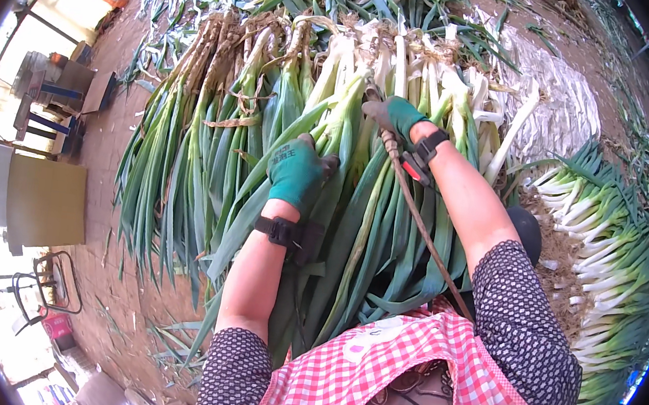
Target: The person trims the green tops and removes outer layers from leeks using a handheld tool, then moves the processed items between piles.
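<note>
Head camera, looking straight down from where I'm watching. There's a big bundle of leeks [322,148] lying across the ground [134,317], white root ends pointing to the far side, long green leaves running back toward the person's lap. Both hands wear green gloves with black wrist straps.

The left hand [294,172] sits on top of the bundle about the middle of it, fingers curled down and pressing into the green leaves, so closed on the leeks as far as I can see. The right hand [396,120] is a bit farther up, near where the white stalks start, and it's wrapped tight around a thin brown cord [417,219]. That cord runs from the fist diagonally back along the right forearm down to the red-and-white checked apron [395,365]. It looks taut, lying on top of the leaves.

Off to the right edge of the ground there's a second pile of leeks [609,253], white ends facing inward, well apart from the bundle being held. Behind that, a patch of white woven sacking [560,108] lies flat on the dirt. On the left side I can make out a metal frame table [54,90] and a pale board [47,203], both far from the hands. Loose green scraps are scattered around the far edge.
</note>
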